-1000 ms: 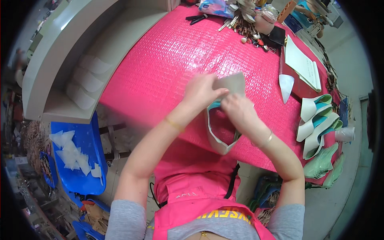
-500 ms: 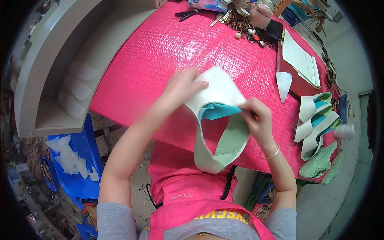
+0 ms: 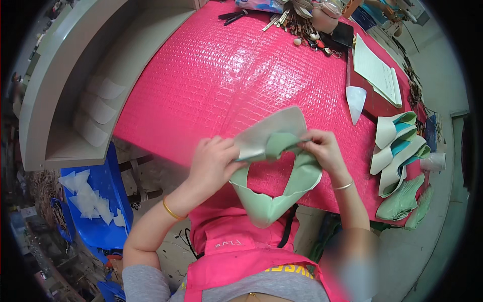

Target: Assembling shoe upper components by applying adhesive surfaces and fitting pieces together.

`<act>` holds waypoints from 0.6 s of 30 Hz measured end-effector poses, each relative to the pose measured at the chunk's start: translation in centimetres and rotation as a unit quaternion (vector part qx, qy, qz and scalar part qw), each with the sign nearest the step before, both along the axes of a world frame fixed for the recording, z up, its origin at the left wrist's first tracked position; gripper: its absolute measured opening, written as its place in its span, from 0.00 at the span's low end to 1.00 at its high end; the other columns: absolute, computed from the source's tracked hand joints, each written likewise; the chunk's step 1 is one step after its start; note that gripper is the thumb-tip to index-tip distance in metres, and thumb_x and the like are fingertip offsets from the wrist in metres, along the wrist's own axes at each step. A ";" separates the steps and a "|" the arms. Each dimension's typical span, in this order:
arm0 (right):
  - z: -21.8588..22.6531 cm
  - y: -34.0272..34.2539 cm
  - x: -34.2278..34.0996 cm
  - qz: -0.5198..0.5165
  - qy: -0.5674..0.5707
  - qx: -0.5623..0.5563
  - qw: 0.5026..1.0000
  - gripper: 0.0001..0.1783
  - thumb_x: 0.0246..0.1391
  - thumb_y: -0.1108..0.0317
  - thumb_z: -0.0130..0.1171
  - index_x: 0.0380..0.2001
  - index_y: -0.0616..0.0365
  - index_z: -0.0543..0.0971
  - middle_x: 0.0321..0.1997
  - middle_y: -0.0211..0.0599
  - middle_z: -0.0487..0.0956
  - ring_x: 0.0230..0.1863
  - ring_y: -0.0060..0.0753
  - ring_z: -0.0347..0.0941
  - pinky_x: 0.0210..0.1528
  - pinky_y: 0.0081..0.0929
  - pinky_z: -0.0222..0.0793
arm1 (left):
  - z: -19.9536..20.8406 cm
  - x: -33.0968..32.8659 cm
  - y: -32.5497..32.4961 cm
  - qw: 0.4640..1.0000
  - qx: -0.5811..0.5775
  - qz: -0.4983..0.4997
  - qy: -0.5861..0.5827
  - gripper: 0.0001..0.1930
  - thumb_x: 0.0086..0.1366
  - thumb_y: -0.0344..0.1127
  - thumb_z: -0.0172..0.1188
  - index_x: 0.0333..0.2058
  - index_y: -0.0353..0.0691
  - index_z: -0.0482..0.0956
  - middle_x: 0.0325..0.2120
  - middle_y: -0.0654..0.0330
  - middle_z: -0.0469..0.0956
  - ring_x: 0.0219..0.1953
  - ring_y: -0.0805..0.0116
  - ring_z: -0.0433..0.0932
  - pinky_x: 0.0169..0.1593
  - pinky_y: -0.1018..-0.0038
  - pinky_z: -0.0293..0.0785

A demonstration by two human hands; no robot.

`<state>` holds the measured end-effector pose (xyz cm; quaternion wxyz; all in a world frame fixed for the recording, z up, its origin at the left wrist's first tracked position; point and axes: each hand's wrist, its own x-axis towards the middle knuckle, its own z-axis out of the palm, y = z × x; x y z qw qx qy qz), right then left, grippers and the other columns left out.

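Note:
Both hands hold a shoe upper [image 3: 270, 207] above the near edge of the table. Pale green lining faces outward on its loop, and a smooth whitish toe part [image 3: 271, 126] spreads out at its far side. My left hand [image 3: 215, 160] is closed on the left edge of the upper, thumb and fingers pinching it. On the right side my right hand [image 3: 324, 150] pinches the rim beside a folded green flap [image 3: 280, 145]. Through the loop's opening the pink table covering shows.
Finished-looking white and green uppers [image 3: 397, 146] and a stack of green pieces [image 3: 401, 199] lie at the right edge. A white pointed piece [image 3: 356, 103] lies near a notepad [image 3: 377, 70]. Left are a grey shelf [image 3: 65, 85] and a blue chair [image 3: 111, 194] with translucent pieces.
The upper has been turned so its green lining shows where white outside and blue lining showed before. My left hand has come nearer and lower; the right stays at the right rim.

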<state>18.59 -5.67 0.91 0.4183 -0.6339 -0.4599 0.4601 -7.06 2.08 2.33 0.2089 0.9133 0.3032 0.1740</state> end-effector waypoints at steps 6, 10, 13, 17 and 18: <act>-1.3 -2.4 -0.4 0.054 -0.142 0.072 0.986 0.08 0.40 0.74 0.59 0.28 0.64 0.77 0.29 0.35 0.75 0.31 0.28 0.71 0.33 0.22 0.66 | -2.0 -0.1 -1.5 0.996 0.066 -0.017 -0.063 0.08 0.38 0.25 0.56 0.22 0.39 0.71 0.20 0.63 0.69 0.32 0.64 0.69 0.46 0.64 0.61; 2.3 1.0 -3.6 0.206 -0.397 0.150 0.882 0.13 0.35 0.70 0.63 0.27 0.62 0.74 0.35 0.40 0.73 0.35 0.41 0.70 0.35 0.29 0.67 | -1.5 2.0 -1.2 0.994 0.107 -0.012 0.003 0.08 0.38 0.24 0.55 0.23 0.39 0.72 0.18 0.62 0.69 0.32 0.64 0.70 0.46 0.62 0.60; 0.7 2.5 -1.8 0.072 -0.182 0.114 0.974 0.08 0.39 0.72 0.62 0.19 0.60 0.71 0.23 0.32 0.73 0.25 0.27 0.69 0.28 0.24 0.66 | -2.7 2.0 0.1 0.996 -0.001 0.025 -0.085 0.08 0.40 0.22 0.55 0.23 0.39 0.73 0.20 0.60 0.73 0.31 0.64 0.71 0.42 0.64 0.63; -1.4 1.5 -1.8 -0.081 0.054 0.109 0.989 0.05 0.42 0.75 0.60 0.22 0.60 0.73 0.23 0.25 0.74 0.25 0.15 0.69 0.27 0.14 0.64 | -4.1 0.9 1.5 0.850 -0.414 0.220 -0.241 0.07 0.44 0.27 0.60 0.24 0.36 0.74 0.20 0.61 0.72 0.30 0.66 0.71 0.32 0.73 0.67; -1.6 1.5 -1.7 -0.068 0.034 0.124 0.989 0.06 0.41 0.75 0.61 0.24 0.61 0.73 0.25 0.26 0.75 0.27 0.16 0.70 0.29 0.16 0.65 | -3.9 1.4 1.0 0.905 -0.267 0.221 -0.248 0.06 0.45 0.28 0.61 0.24 0.36 0.73 0.19 0.61 0.71 0.29 0.65 0.71 0.32 0.72 0.67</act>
